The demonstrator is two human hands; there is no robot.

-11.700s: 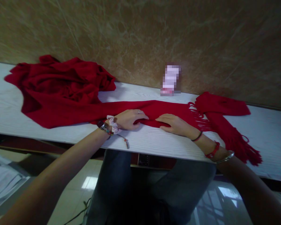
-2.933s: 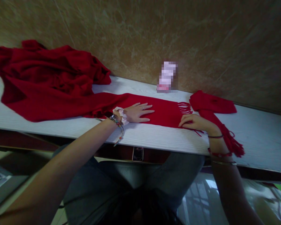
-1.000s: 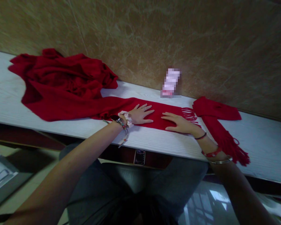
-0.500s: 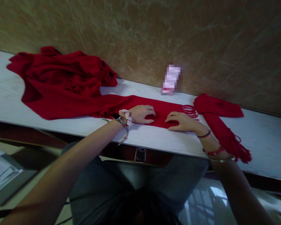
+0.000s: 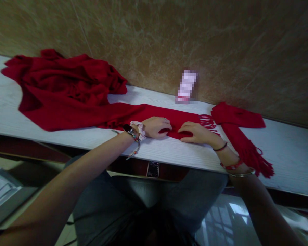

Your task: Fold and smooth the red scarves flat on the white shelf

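Note:
A long red scarf (image 5: 154, 112) stretches along the white tabletop, its left part bunched in a loose heap and its fringed end toward the right. My left hand (image 5: 156, 127) rests on the scarf's near edge, fingers curved and thumb apart from them. Facing it from the right, my right hand (image 5: 198, 133) touches the same strip close to the fringe. Its thumb and fingers arch with a gap between them, dark red cloth showing there. Both palms are hidden. Beyond my right wrist lies another red fringed piece (image 5: 238, 116), folded over itself.
A blurred-out pinkish object (image 5: 187, 87) stands by the marbled wall (image 5: 154, 41) at the back of the narrow white table (image 5: 292, 153). Below the front edge, a phone (image 5: 153, 169) lies on a dark surface. Papers (image 5: 0, 189) sit at lower left.
My two hands have come slightly closer together over the scarf, and the gap between left thumb and fingers has narrowed. The whole scene has shifted slightly left in view.

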